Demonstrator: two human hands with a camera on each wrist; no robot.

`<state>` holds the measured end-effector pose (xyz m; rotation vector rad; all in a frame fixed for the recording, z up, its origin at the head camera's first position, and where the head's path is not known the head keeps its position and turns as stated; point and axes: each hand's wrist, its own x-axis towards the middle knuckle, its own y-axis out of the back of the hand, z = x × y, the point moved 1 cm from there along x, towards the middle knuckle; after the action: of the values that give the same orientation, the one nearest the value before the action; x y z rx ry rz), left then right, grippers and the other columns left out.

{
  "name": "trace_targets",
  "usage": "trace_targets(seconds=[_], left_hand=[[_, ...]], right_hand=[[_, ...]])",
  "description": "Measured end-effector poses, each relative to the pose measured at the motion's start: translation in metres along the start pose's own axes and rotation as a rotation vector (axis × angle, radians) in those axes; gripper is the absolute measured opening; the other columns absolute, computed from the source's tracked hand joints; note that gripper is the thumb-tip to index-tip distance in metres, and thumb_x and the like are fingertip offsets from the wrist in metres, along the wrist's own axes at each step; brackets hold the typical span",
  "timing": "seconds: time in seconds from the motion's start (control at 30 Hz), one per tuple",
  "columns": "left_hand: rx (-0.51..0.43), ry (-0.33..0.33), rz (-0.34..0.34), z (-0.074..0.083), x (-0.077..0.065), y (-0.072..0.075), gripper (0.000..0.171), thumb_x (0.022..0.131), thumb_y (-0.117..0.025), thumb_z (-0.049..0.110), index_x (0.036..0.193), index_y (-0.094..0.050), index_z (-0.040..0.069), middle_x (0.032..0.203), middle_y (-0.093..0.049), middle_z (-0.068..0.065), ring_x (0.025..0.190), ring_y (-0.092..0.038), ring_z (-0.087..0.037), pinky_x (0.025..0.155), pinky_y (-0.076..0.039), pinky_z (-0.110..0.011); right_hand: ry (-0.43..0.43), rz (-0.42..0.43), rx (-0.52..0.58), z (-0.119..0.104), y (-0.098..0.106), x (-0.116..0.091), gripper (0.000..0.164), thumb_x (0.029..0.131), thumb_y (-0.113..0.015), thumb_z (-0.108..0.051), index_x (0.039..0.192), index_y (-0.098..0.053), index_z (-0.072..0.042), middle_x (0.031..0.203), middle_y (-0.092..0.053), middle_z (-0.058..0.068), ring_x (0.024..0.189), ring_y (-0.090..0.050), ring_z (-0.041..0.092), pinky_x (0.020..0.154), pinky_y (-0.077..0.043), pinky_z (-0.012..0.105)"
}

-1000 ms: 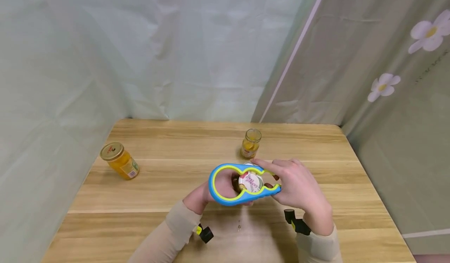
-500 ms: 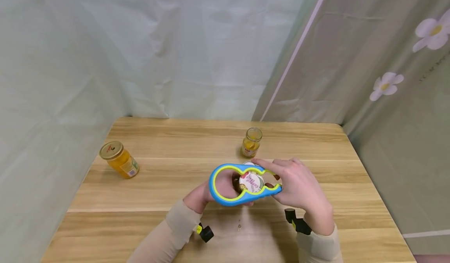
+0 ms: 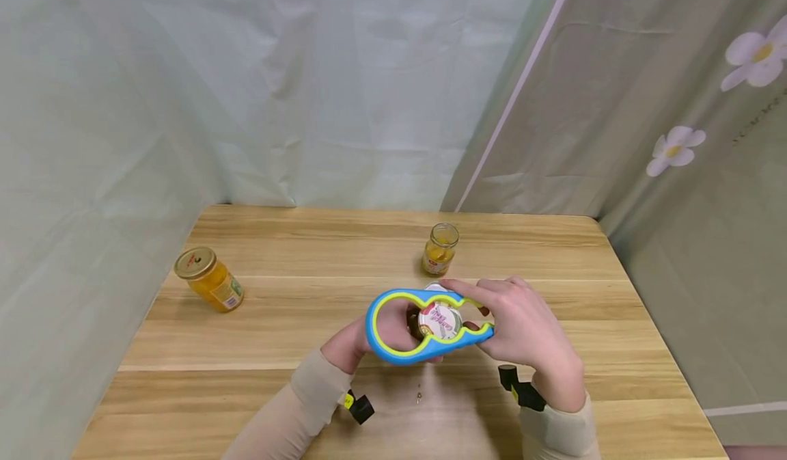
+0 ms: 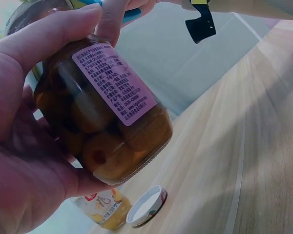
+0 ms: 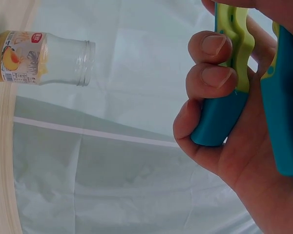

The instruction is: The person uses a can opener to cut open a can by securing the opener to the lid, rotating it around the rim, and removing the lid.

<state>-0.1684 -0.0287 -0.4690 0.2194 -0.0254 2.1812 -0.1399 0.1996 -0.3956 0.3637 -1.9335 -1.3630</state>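
Note:
My left hand (image 4: 24,165) grips a glass jar (image 4: 100,146) of round brown fruit, tilted in the left wrist view, with a pink text label. Its printed white lid (image 3: 439,320) shows in the head view, inside the middle notch of a blue and yellow-green jar opener (image 3: 393,360). The fingers of my right hand (image 3: 522,323) curl round the opener's two handles, pressing them from both sides, as the right wrist view shows. The opener's wide closed loop lies toward my left wrist. Most of the jar is hidden in the head view.
Behind the hands stands a lidless glass jar (image 3: 438,253) with yellow fruit low inside. A loose lid (image 4: 146,207) lies near it, white inside up. At the table's left stands a lidded jar (image 3: 212,283) of orange fruit. Curtains (image 3: 369,104) hang behind the table.
The opener's wide loop has dipped slightly toward the table's front. Both hands keep their grips, and the other jars stay put.

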Motion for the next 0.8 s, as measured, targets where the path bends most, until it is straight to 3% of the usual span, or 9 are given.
trace_targets(seconds=[0.27,0.53,0.8], left_hand=[[-0.03,-0.022,-0.014,-0.003,-0.001,0.0,0.059,0.081,-0.082,0.015,0.134,-0.056,0.015,0.128,-0.062,-0.002,0.119,-0.054,-0.022,0.105,-0.044,-0.037],[0.077,-0.034,0.011,-0.001,0.001,0.001,0.059,0.08,-0.083,0.017,0.133,-0.057,0.019,0.126,-0.063,0.003,0.117,-0.055,-0.017,0.103,-0.045,-0.036],[0.105,-0.034,0.037,0.024,-0.003,-0.004,0.056,0.079,-0.082,0.007,0.129,-0.059,0.014,0.122,-0.065,0.003,0.113,-0.057,-0.017,0.102,-0.047,-0.036]], right_hand=[[0.002,-0.001,-0.005,-0.001,0.001,0.0,0.073,0.068,-0.071,-0.016,0.136,-0.058,-0.038,0.067,-0.04,-0.018,0.058,-0.036,0.003,0.058,-0.036,0.027],[0.023,0.017,0.017,0.0,0.001,0.001,0.068,0.071,-0.074,-0.021,0.136,-0.059,-0.036,0.066,-0.041,-0.017,0.056,-0.035,0.004,0.054,-0.035,0.027],[0.04,0.039,0.02,0.0,0.0,0.001,0.069,0.068,-0.071,-0.017,0.134,-0.06,-0.035,0.065,-0.043,-0.016,0.055,-0.034,0.004,0.052,-0.033,0.026]])
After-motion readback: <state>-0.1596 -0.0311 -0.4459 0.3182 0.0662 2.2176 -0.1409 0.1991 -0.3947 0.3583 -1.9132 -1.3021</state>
